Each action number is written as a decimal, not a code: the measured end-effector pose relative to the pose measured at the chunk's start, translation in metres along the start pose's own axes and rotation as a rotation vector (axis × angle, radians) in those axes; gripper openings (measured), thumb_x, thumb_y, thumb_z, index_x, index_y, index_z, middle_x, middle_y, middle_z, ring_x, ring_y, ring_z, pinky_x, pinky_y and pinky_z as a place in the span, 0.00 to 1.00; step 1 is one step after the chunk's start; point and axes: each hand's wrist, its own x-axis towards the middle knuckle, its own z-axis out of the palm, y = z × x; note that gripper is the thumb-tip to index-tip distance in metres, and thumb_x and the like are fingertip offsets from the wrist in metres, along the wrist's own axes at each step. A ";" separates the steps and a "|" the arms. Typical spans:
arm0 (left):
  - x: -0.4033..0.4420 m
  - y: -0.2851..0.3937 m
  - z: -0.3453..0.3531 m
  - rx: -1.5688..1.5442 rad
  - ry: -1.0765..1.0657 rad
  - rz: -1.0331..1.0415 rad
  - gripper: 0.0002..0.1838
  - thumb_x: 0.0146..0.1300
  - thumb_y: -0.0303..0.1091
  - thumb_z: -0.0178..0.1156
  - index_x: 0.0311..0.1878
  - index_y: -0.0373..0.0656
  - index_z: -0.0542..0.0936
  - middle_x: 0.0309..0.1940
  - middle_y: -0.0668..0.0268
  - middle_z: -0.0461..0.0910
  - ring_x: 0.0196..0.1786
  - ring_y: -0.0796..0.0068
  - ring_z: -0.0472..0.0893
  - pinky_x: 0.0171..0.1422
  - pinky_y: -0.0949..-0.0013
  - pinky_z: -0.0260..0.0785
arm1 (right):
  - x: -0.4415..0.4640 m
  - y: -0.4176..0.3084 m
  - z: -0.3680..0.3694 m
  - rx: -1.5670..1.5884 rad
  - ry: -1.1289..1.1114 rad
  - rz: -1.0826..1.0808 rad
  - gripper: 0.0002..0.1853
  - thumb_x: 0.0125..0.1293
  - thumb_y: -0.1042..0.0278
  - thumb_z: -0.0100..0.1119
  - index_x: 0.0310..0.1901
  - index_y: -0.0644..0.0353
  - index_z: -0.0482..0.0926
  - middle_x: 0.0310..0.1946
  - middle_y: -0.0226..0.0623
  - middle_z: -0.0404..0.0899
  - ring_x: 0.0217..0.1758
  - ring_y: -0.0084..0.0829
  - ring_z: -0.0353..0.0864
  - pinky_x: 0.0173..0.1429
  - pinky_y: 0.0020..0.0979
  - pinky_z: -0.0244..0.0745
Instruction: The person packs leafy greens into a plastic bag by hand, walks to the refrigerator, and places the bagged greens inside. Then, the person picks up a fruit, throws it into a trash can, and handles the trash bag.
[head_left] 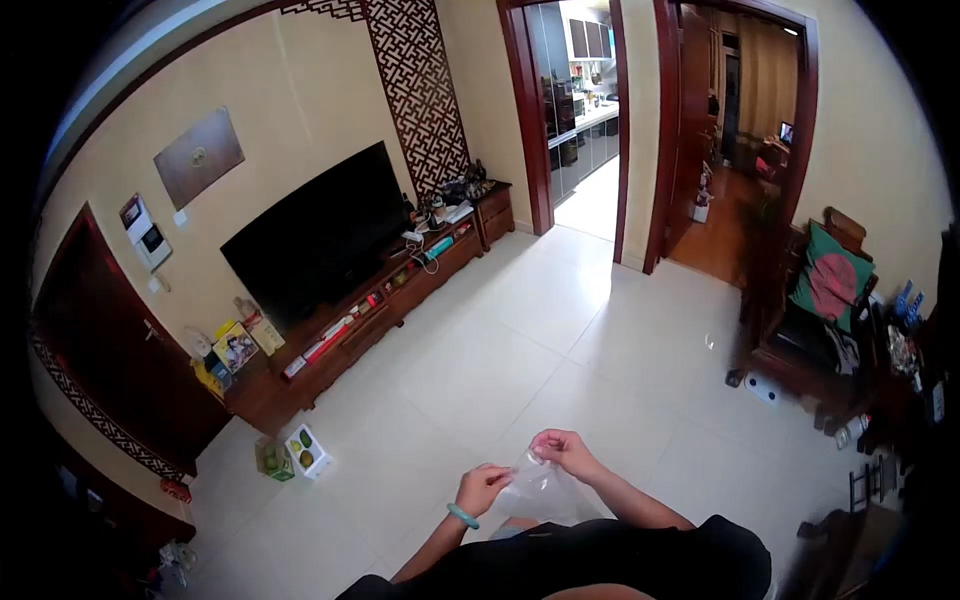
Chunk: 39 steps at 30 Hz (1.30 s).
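Note:
A clear plastic bag (548, 494) hangs in front of my body, held near its top edge by both hands. My left hand (484, 487), with a pale green bangle (463, 516) on the wrist, pinches the bag's left side. On the other side my right hand (565, 452) is closed on the upper right corner, a little higher than the left. The bag looks thin and see-through, and its lower part is partly hidden by my dark shirt (600, 560).
Pale tiles (480, 360) cover the floor. At left, a white box (307, 452) of green fruit stands beside another fruit container (272, 458). A long wooden TV cabinet (350, 335) runs along the wall under a television (318, 240). A wooden chair (800, 345) with a green cushion (832, 277) is at right.

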 end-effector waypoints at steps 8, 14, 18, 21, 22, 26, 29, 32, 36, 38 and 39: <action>0.217 -0.042 -0.056 -0.464 -0.248 -0.141 0.08 0.53 0.24 0.64 0.36 0.33 0.81 0.31 0.63 0.82 0.34 0.78 0.80 0.42 0.76 0.72 | 0.182 -0.008 -0.098 -0.042 0.118 0.126 0.07 0.63 0.66 0.55 0.36 0.61 0.77 0.26 0.26 0.76 0.29 0.15 0.71 0.35 0.18 0.64; 0.416 -0.028 -0.072 -0.400 -0.488 -0.054 0.07 0.51 0.25 0.66 0.33 0.34 0.81 0.28 0.65 0.81 0.33 0.81 0.79 0.40 0.78 0.71 | 0.294 -0.061 -0.179 -0.110 0.346 0.024 0.08 0.63 0.67 0.55 0.34 0.64 0.78 0.24 0.29 0.77 0.28 0.18 0.73 0.35 0.20 0.64; 0.536 -0.019 -0.048 -0.351 -0.563 0.021 0.08 0.48 0.28 0.70 0.27 0.37 0.79 0.25 0.68 0.80 0.30 0.83 0.77 0.37 0.79 0.70 | 0.344 -0.069 -0.253 -0.044 0.553 -0.025 0.09 0.61 0.67 0.55 0.31 0.64 0.79 0.24 0.30 0.77 0.29 0.21 0.73 0.36 0.23 0.67; 0.624 -0.023 -0.022 -0.388 -0.670 0.034 0.13 0.46 0.28 0.71 0.26 0.39 0.73 0.20 0.73 0.73 0.26 0.86 0.72 0.31 0.78 0.65 | 0.387 -0.069 -0.308 -0.002 0.646 -0.014 0.10 0.62 0.67 0.54 0.31 0.64 0.79 0.24 0.30 0.77 0.29 0.21 0.73 0.35 0.23 0.67; 0.655 -0.027 -0.019 -0.389 -0.679 0.028 0.13 0.46 0.28 0.71 0.26 0.39 0.73 0.20 0.73 0.73 0.26 0.86 0.72 0.31 0.78 0.65 | 0.409 -0.074 -0.329 0.024 0.649 0.026 0.10 0.62 0.66 0.54 0.31 0.64 0.79 0.24 0.29 0.77 0.28 0.20 0.72 0.35 0.23 0.66; 0.763 -0.020 -0.006 -0.369 -0.849 0.089 0.14 0.48 0.35 0.70 0.28 0.40 0.74 0.24 0.72 0.74 0.30 0.84 0.73 0.34 0.79 0.65 | 0.499 -0.103 -0.405 -0.040 0.590 0.038 0.11 0.64 0.64 0.52 0.31 0.62 0.78 0.24 0.27 0.76 0.25 0.17 0.70 0.32 0.20 0.63; 0.833 -0.015 -0.012 -0.699 -0.770 -0.138 0.15 0.60 0.44 0.59 0.34 0.40 0.75 0.26 0.71 0.73 0.29 0.82 0.73 0.34 0.77 0.68 | 0.586 -0.131 -0.464 -0.058 0.466 0.068 0.12 0.65 0.62 0.53 0.31 0.61 0.78 0.22 0.24 0.73 0.24 0.15 0.68 0.29 0.18 0.61; 0.910 -0.015 -0.023 -0.554 -0.642 -0.037 0.12 0.62 0.40 0.57 0.35 0.39 0.75 0.28 0.71 0.74 0.31 0.83 0.74 0.36 0.78 0.68 | 0.665 -0.164 -0.508 -0.098 0.319 0.056 0.11 0.65 0.61 0.54 0.32 0.60 0.78 0.21 0.23 0.73 0.24 0.14 0.67 0.28 0.17 0.60; 1.003 0.000 -0.044 -0.543 -0.536 -0.067 0.11 0.62 0.33 0.57 0.44 0.37 0.79 0.29 0.71 0.76 0.30 0.84 0.73 0.38 0.79 0.67 | 0.767 -0.183 -0.571 -0.150 0.136 0.093 0.12 0.65 0.60 0.54 0.34 0.60 0.78 0.21 0.22 0.72 0.24 0.13 0.66 0.27 0.16 0.60; 1.059 -0.017 -0.042 -0.606 -0.558 -0.104 0.11 0.62 0.33 0.57 0.44 0.37 0.81 0.30 0.70 0.77 0.32 0.84 0.73 0.39 0.79 0.66 | 0.821 -0.181 -0.606 -0.144 0.103 0.109 0.12 0.65 0.59 0.54 0.36 0.60 0.79 0.22 0.21 0.72 0.24 0.13 0.66 0.26 0.16 0.59; 1.083 -0.004 -0.047 -0.604 -0.550 -0.146 0.11 0.62 0.33 0.57 0.42 0.36 0.81 0.29 0.70 0.77 0.34 0.83 0.73 0.39 0.79 0.65 | 0.842 -0.177 -0.627 -0.142 0.062 0.101 0.13 0.65 0.58 0.54 0.37 0.60 0.79 0.22 0.21 0.72 0.24 0.13 0.66 0.26 0.16 0.59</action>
